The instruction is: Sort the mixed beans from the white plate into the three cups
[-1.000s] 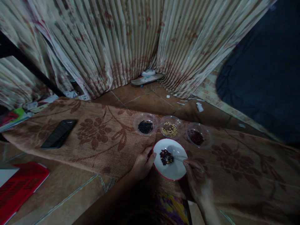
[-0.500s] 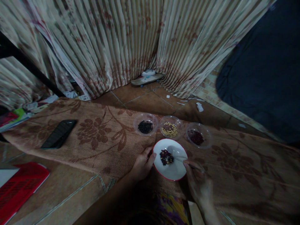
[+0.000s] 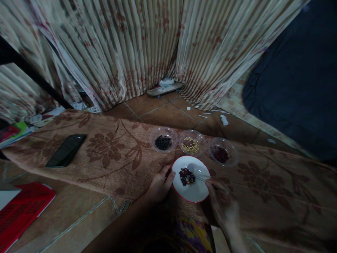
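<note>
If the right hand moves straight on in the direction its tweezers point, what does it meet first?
Most likely the pile of mixed beans in the white bowl: the right hand holds the tweezers aimed leftward at it, tips close by. Depth is unclear in this dim view.

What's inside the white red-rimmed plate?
A pile of mixed dark beans in the white red-rimmed plate, with a thin metal tool from the right hand reaching it. Surface beneath the pile is hidden.

Dim scene, dark lower foreground, wide-angle bending at edges, soft detail.
</note>
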`<action>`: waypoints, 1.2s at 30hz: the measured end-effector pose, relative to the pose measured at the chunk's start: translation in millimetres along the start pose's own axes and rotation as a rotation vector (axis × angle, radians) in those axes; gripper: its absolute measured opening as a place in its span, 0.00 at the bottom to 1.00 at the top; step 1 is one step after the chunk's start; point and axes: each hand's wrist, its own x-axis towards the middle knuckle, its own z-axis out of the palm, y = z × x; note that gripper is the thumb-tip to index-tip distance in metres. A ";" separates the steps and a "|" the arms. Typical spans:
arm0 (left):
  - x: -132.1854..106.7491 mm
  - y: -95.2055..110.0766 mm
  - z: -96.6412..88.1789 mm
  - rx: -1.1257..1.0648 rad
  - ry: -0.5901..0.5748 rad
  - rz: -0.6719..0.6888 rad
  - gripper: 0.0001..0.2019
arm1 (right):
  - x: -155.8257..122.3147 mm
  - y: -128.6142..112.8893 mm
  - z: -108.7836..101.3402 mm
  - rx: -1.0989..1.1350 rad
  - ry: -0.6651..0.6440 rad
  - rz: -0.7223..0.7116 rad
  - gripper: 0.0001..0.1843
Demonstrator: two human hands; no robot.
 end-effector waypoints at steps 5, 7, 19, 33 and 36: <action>0.3 0.1 -0.2 0.010 0.001 -0.014 0.18 | 1.1 -4.8 -2.1 -0.026 -0.025 0.006 0.13; 0.2 0.5 -0.2 0.012 0.005 -0.013 0.18 | 1.0 -4.5 -2.4 -0.037 -0.024 0.012 0.13; 0.0 1.3 -1.1 0.029 0.001 -0.010 0.18 | 2.6 -0.8 -1.3 -0.051 -0.021 -0.028 0.13; -0.4 2.8 0.9 0.011 0.028 -0.029 0.17 | 6.6 8.9 -9.7 -0.008 0.004 0.102 0.15; -0.4 4.7 0.2 0.005 0.017 -0.009 0.17 | 10.0 10.0 -13.7 -0.011 0.024 0.122 0.15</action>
